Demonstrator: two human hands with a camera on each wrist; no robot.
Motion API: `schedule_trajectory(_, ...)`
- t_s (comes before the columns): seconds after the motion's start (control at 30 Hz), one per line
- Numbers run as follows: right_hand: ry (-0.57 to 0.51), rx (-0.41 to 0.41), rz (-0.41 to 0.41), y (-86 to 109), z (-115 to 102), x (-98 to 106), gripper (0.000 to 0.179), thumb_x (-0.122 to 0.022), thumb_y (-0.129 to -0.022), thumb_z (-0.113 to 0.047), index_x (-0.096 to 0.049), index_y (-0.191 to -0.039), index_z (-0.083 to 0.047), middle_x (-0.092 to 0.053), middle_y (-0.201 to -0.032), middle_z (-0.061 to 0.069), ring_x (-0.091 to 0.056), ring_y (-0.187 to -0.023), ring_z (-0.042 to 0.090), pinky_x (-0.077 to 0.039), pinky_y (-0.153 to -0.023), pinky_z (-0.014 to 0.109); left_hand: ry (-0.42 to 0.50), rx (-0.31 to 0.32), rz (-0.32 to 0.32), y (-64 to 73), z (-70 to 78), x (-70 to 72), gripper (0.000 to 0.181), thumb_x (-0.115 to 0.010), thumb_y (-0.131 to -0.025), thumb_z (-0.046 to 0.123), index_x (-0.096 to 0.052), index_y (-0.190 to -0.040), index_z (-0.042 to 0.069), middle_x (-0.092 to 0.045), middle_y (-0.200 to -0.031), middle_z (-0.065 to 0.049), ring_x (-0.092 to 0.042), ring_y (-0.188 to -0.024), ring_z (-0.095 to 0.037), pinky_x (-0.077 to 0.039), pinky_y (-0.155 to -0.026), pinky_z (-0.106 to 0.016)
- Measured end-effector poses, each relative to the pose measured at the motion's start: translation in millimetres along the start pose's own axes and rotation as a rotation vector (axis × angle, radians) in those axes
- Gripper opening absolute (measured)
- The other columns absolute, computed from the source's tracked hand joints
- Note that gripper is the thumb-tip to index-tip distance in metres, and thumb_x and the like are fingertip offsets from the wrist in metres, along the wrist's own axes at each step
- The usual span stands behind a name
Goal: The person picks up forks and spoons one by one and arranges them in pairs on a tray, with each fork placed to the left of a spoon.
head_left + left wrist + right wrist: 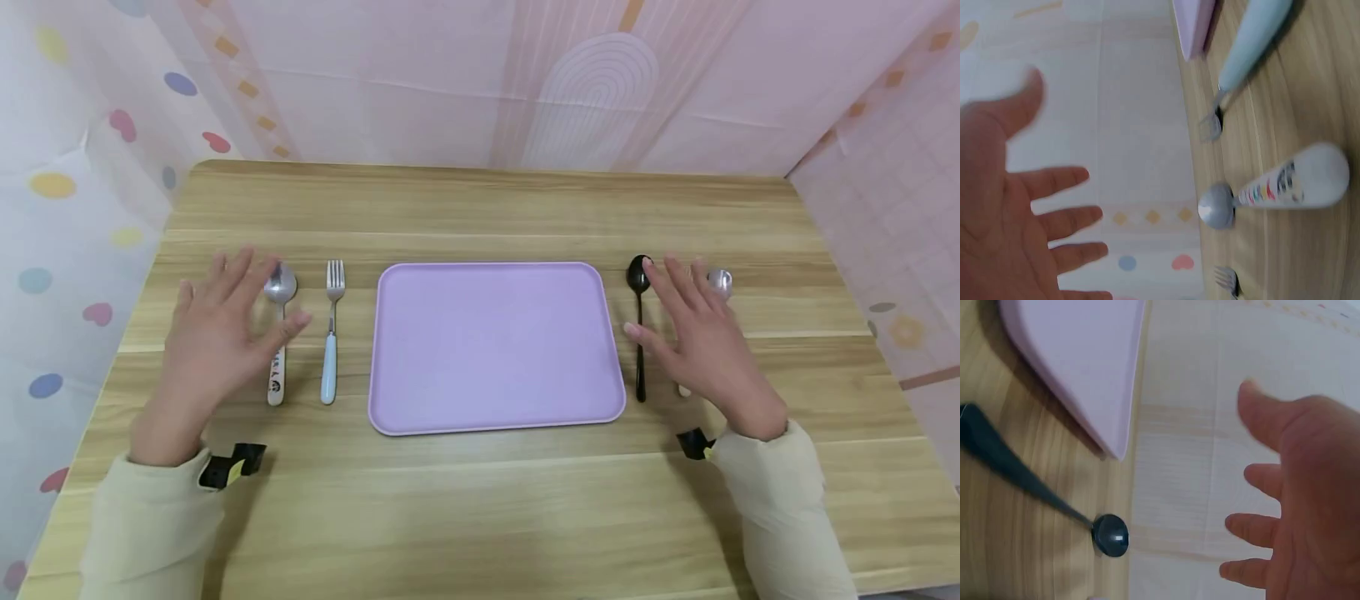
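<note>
My left hand (pixel 213 333), fingers spread and holding nothing, hovers over the left side of the table. Beside its thumb lie a spoon (pixel 281 286) with a patterned white handle and a fork (pixel 328 367) with a light blue handle. Another fork (pixel 1226 279) shows in the left wrist view; the left hand hides it in the head view. Over the right side, my right hand (pixel 701 350) is spread too, with nothing in it. Its thumb overlaps a black spoon (pixel 640 275). Partly hidden under that hand is a second metal spoon (pixel 720 282) with a pale handle end.
A lilac rectangular tray (pixel 495 350) lies between the two sets of cutlery. All of it is on a wood-grain table (pixel 487 517). Patterned curtains (pixel 420 83) hang behind the table and at both sides.
</note>
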State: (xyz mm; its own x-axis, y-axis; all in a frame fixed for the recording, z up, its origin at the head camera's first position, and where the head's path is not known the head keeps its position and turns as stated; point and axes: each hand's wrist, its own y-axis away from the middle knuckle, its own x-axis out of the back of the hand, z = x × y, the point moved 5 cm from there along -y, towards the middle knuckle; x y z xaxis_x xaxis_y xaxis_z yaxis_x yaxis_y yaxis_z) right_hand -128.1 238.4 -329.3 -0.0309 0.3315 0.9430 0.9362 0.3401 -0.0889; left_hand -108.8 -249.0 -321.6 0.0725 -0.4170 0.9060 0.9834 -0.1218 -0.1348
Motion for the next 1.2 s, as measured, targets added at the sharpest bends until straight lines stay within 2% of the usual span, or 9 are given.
schedule_trajectory(0.13, -0.036, 0.017, -0.003, -6.9, -3, -1, 0.067, -0.058, -0.095, -0.039, -0.028, -0.151, -0.016, -0.028, -0.151, 0.019, -0.017, -0.14, 0.042, -0.023, -0.1, 0.067, 0.136, 0.076, 0.089, -1.1, -15.9, 5.0, 0.063, -0.058, -0.095, 0.035, -0.04, -0.138, -0.007, -0.032, -0.144, -0.032, -0.023, -0.134, -0.051, -0.015, -0.105, -0.065)
schedule_trajectory(0.23, -0.066, -0.016, -0.078, -11.6, -4, -3, 0.06, -0.054, -0.097, -0.04, -0.038, -0.145, -0.007, -0.037, -0.145, 0.023, -0.028, -0.135, 0.044, -0.028, -0.099, 0.065, 0.199, 0.147, 0.081, -4.4, -25.2, 6.0, 0.059, -0.056, -0.097, 0.03, -0.04, -0.138, -0.009, -0.036, -0.14, -0.034, -0.03, -0.129, -0.053, -0.023, -0.102, -0.064)
schedule_trajectory(0.37, -0.085, -0.087, -0.185, -13.2, -7, -8, 0.056, -0.049, -0.099, -0.042, -0.045, -0.138, -0.002, -0.045, -0.138, 0.025, -0.038, -0.127, 0.046, -0.032, -0.099, 0.058, 0.189, 0.207, 0.035, -13.9, -34.0, 6.1, 0.058, -0.053, -0.097, 0.035, -0.044, -0.134, -0.009, -0.042, -0.135, -0.035, -0.036, -0.124, -0.054, -0.029, -0.096, -0.065)
schedule_trajectory(0.5, -0.089, -0.118, -0.184, -15.5, -9, -10, 0.05, -0.051, -0.099, -0.036, -0.049, -0.132, 0.002, -0.059, -0.117, 0.023, -0.056, -0.105, 0.041, -0.042, -0.087, 0.054, 0.165, 0.284, 0.027, -17.1, -47.6, 5.0, 0.055, -0.05, -0.098, 0.039, -0.052, -0.125, -0.009, -0.051, -0.122, -0.032, -0.046, -0.113, -0.049, -0.035, -0.088, -0.06)
schedule_trajectory(0.6, -0.087, -0.153, -0.169, -17.0, -8, -11, 0.049, -0.051, -0.099, -0.034, -0.049, -0.13, 0.004, -0.064, -0.097, 0.016, -0.061, -0.083, 0.03, -0.047, -0.073, 0.047, 0.108, 0.372, 0.013, -10.6, -62.1, 5.3, 0.056, -0.048, -0.097, 0.044, -0.054, -0.118, -0.008, -0.057, -0.108, -0.029, -0.053, -0.096, -0.044, -0.041, -0.072, -0.052)
schedule_trajectory(0.73, -0.06, -0.204, -0.194, -18.5, -6, -18, 0.047, -0.049, -0.1, -0.033, -0.05, -0.125, 0.007, -0.061, -0.076, 0.009, -0.056, -0.063, 0.023, -0.046, -0.059, 0.041, 0.015, 0.483, -0.08, 1.4, -80.3, 5.3, 0.059, -0.047, -0.095, 0.052, -0.055, -0.106, -0.005, -0.059, -0.088, -0.024, -0.054, -0.073, -0.037, -0.038, -0.053, -0.043)
schedule_trajectory(0.87, -0.053, -0.248, -0.271, -18.8, -3, -28, 0.038, -0.05, -0.1, -0.032, -0.057, -0.107, 0.004, -0.057, -0.065, 0.005, -0.053, -0.058, 0.022, -0.042, -0.052, 0.036, -0.016, 0.536, -0.176, 8.4, -89.1, 2.3, 0.054, -0.047, -0.095, 0.05, -0.053, -0.096, -0.004, -0.056, -0.073, -0.017, -0.05, -0.063, -0.031, -0.036, -0.049, -0.039)
schedule_trajectory(1.03, -0.053, -0.286, -0.326, -19.6, -1, -37, 0.033, -0.052, -0.098, -0.035, -0.059, -0.089, -0.003, -0.055, -0.066, 0.005, -0.052, -0.061, 0.023, -0.04, -0.051, 0.034, -0.01, 0.522, -0.294, 10.5, -93.6, -3.9, 0.051, -0.05, -0.096, 0.045, -0.054, -0.093, -0.005, -0.057, -0.074, -0.016, -0.052, -0.066, -0.03, -0.038, -0.049, -0.036)
schedule_trajectory(1.2, -0.009, -0.291, -0.325, -20.6, 0, -42, 0.032, -0.052, -0.098, -0.033, -0.058, -0.082, -0.006, -0.053, -0.066, 0.007, -0.052, -0.062, 0.025, -0.04, -0.051, 0.037, 0.002, 0.486, -0.425, 9.5, -96.8, -11.1, 0.056, -0.046, -0.097, 0.047, -0.054, -0.094, -0.008, -0.054, -0.072, -0.013, -0.05, -0.069, -0.029, -0.038, -0.053, -0.032)
